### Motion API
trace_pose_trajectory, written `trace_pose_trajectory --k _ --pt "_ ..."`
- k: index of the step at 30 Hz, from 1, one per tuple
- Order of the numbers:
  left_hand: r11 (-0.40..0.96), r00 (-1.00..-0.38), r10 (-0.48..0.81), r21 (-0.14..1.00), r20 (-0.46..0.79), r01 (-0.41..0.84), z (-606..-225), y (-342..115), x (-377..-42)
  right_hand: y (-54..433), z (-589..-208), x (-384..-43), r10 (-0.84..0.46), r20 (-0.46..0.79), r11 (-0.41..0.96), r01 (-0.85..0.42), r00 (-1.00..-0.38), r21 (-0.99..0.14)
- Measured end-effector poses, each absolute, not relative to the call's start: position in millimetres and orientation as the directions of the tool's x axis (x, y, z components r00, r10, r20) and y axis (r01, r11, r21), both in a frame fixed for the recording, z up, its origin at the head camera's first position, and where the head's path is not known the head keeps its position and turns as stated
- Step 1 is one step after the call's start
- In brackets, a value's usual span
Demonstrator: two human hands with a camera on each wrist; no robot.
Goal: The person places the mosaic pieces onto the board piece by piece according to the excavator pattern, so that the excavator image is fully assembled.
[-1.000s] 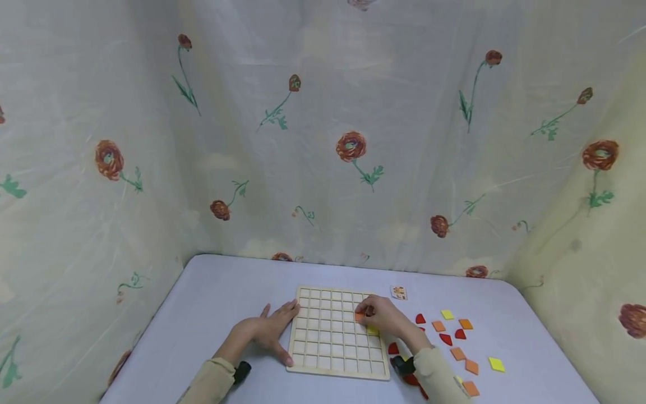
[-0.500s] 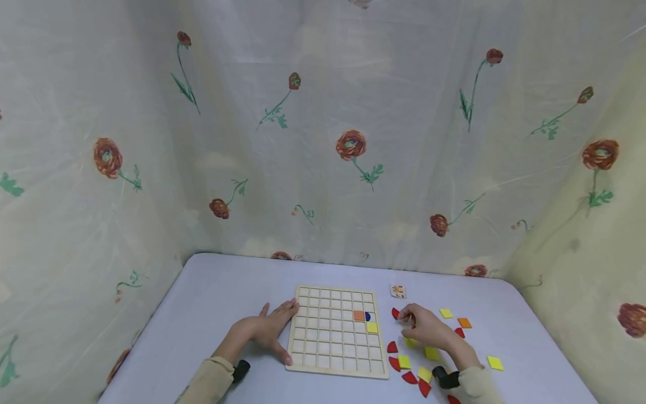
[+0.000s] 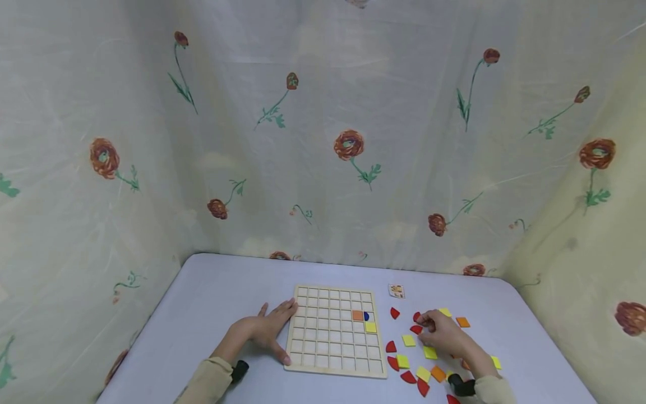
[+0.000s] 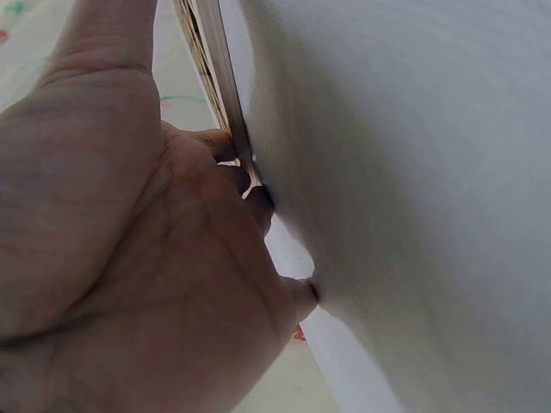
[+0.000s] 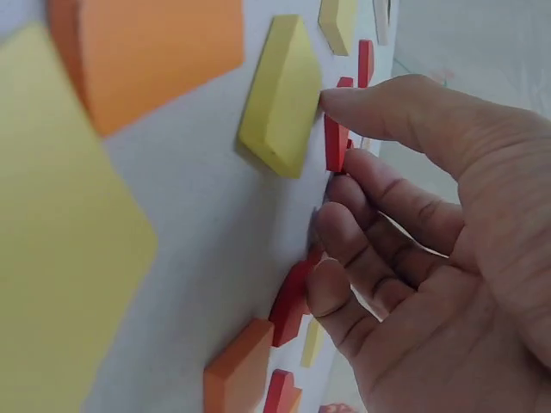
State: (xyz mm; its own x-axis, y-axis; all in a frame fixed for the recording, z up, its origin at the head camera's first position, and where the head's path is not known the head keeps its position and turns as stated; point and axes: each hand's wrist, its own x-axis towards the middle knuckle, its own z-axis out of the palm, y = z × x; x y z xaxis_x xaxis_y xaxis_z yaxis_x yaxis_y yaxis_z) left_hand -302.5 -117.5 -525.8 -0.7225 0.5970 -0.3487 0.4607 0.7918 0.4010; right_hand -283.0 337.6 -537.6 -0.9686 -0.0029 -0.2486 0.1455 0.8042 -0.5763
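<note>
A wooden grid board (image 3: 335, 372) lies on the white table. My left hand (image 3: 267, 331) rests along its left side with fingers spread; in the left wrist view the fingertips and thumb of that hand (image 4: 172, 249) reach the board's edge. Near the board's right side sit an orange square tile (image 3: 357, 315), a blue piece (image 3: 366, 316) and a yellow square tile (image 3: 370, 327). My right hand (image 3: 446, 334) hovers low among loose pieces, fingers loosely bent. In the right wrist view, thumb and forefinger stand apart near a red quarter-round piece (image 5: 336, 138), and I see nothing held.
Several red quarter-round pieces (image 3: 395, 313), yellow tiles (image 3: 409, 340) and orange tiles (image 3: 438, 373) lie scattered right of the board. A small printed card (image 3: 396, 290) lies beyond its top right corner. A flowered curtain (image 3: 323, 168) surrounds the table.
My right hand has left the orange tile in the board and moved right, over the loose pieces. The blue piece, partly covered before, now shows. My left hand has stayed put.
</note>
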Motion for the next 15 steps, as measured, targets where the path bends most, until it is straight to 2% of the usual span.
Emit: trace_pose_trajectory --k 8,15 --pt "0.784 -0.727 0.603 0.413 -0.329 0.464 -528 -116 -302 361 -538 -283 0.005 -0.141 0.825 0.084 -0.990 -0.559" --pt "0.787 -0.728 0.598 0.414 -0.334 0.457 -527 -117 -302 371 -542 -284 0.041 -0.170 0.799 0.134 -0.985 -0.586"
